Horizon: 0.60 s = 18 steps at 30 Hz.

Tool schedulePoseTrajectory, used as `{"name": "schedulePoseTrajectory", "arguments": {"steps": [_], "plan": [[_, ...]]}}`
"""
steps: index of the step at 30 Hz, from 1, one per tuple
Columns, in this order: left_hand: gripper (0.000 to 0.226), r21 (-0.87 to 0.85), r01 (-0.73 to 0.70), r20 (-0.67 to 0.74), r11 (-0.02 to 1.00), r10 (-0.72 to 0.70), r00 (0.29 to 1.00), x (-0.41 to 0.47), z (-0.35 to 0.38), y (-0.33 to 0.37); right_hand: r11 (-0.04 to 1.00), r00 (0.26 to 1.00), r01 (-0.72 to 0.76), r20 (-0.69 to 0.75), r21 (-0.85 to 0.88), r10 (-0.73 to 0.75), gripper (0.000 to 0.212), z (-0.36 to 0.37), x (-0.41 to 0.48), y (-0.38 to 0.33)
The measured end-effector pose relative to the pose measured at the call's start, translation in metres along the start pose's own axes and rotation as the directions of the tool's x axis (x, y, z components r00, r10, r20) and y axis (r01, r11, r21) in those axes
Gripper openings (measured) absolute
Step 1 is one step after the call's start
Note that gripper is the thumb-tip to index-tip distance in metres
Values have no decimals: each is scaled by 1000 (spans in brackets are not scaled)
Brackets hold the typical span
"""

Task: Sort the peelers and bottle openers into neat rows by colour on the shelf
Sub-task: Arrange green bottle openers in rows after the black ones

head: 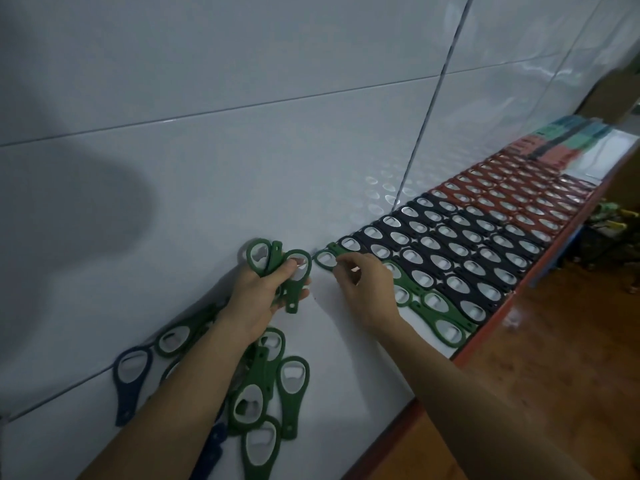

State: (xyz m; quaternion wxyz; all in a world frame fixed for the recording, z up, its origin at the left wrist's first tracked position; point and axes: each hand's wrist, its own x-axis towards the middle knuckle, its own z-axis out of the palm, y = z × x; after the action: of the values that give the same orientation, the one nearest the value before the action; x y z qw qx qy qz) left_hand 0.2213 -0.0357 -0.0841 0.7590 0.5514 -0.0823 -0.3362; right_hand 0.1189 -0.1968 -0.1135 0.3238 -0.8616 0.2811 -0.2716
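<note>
You are well into the sort, by my reading. Along the shelf [346,358] the far stretch is laid out. A block of red openers [512,192] sits in tidy rows from the wall to the front edge, and a block of dark openers [450,244] sits just beside it on the near side. At the far end lie flat teal and salmon packets [568,140], which may be the peelers, though they are too blurred to be sure. The green row [436,306] is the one in hand. It runs from the front edge back toward the wall, touching the dark block. Your right hand [363,285] is at its wall end, fingers curled and pinching the green opener [325,259] lying there. Your left hand [266,289] is just beside it, fingers wrapped round a handful of green openers [273,261] held above the shelf near the wall. What is left looks like that handful and the loose pile [263,393] of green openers heaped at the near end of the shelf. At least one blue opener [130,372] also lies against the wall there, with another blue piece partly hidden under your left arm. No tray, box or bin shows on the shelf, so everything lies straight on its white surface. Something dark sits low beyond the front edge at the far right, and I cannot make it out.
</note>
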Motion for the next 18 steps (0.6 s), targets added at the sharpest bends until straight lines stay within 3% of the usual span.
{"name": "schedulePoseTrajectory", "arguments": {"steps": [3,4,8,11,12,13,15,16,18], "plan": [[21,101,-32,-44,994,37,998,6,12,-6,945,999,-40,8,325,39,17,-17,-17,-21],[20,148,-36,-62,988,45,997,8,17,-9,934,999,-32,25,356,25,24,-23,-23,-25],[16,248,-31,-34,968,40,999,8,44,-20,991,993,114,-45,66,-111,28,-30,-38,-17],[17,304,-67,77,950,46,996,8,62,-22,997,988,75,-135,-15,-77,23,-42,-42,-1],[20,376,-133,88,917,107,990,11,63,-23,999,987,48,-151,-23,-50,22,-48,-43,4],[23,493,-242,109,836,217,970,16,63,-25,999,988,23,-155,-30,-27,22,-53,-43,10],[20,704,-456,231,545,432,872,28,59,-34,997,992,7,-122,-77,-17,21,-59,-43,20],[16,757,-518,311,398,478,822,33,57,-40,993,995,28,-95,-116,-39,20,-60,-43,23],[17,822,-535,408,197,452,793,41,53,-50,977,994,95,-39,-191,-104,16,-56,-43,29]]}}
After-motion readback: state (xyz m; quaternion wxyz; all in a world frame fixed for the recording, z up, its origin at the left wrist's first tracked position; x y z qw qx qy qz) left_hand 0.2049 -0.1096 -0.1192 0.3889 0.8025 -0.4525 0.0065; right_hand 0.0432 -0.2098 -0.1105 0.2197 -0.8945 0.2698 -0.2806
